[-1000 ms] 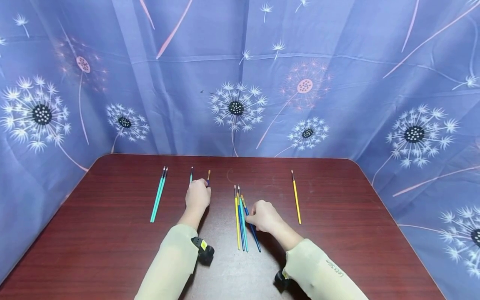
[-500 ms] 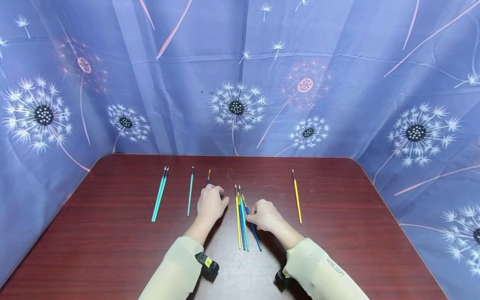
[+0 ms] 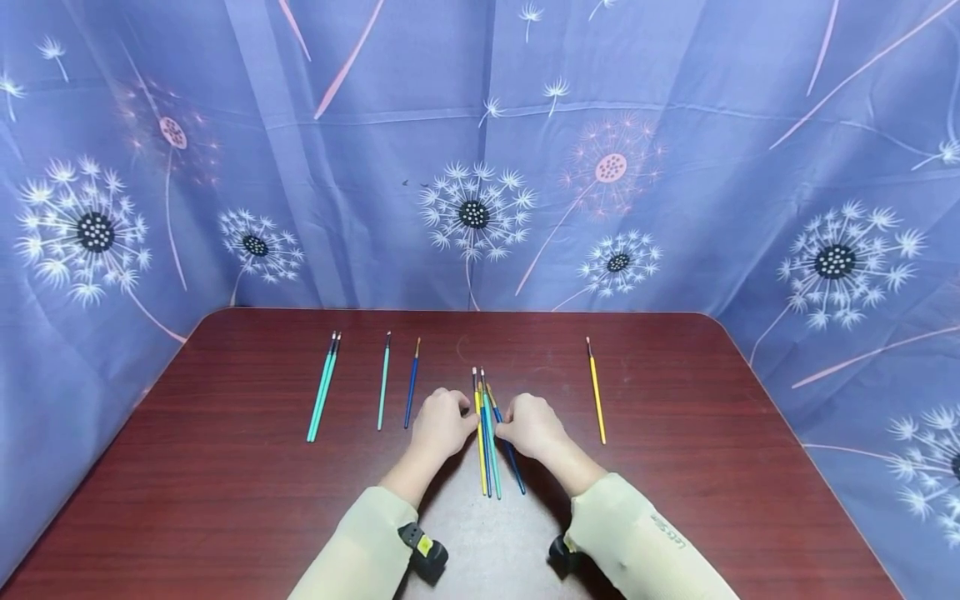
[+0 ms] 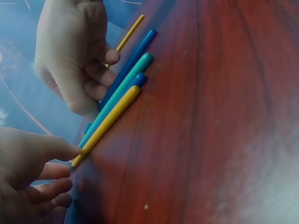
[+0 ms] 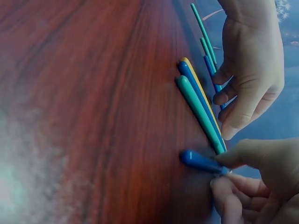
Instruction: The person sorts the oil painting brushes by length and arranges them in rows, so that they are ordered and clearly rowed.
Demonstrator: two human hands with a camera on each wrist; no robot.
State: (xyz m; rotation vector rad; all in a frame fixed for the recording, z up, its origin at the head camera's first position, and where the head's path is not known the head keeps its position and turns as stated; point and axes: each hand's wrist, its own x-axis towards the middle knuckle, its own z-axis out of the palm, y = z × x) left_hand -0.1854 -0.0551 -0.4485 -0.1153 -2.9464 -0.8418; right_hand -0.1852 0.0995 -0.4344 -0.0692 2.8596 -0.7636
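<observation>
In the middle of the table, a yellow paintbrush (image 4: 114, 114), a blue paintbrush (image 4: 140, 79) and a teal paintbrush (image 5: 195, 101) lie close together, bristles pointing away from me. My left hand (image 3: 442, 423) is at the left of this bunch, its thumb tip touching the yellow brush and its other fingers loosely bent. On the other side my right hand (image 3: 534, 427) pinches a second blue paintbrush (image 5: 201, 161) between thumb and forefinger. That brush slants away from the bunch, its handle end towards me.
Farther left lie two teal paintbrushes (image 3: 322, 387) side by side, a single teal paintbrush (image 3: 384, 387) and a blue paintbrush (image 3: 412, 392). One yellow paintbrush (image 3: 596, 400) lies at the right. A patterned blue curtain (image 3: 375, 183) hangs behind the brown table (image 3: 187, 467).
My left hand has come right and towards me, from the separate blue and teal brushes to the bunch, uncovering those brushes. My right hand has stayed almost in place.
</observation>
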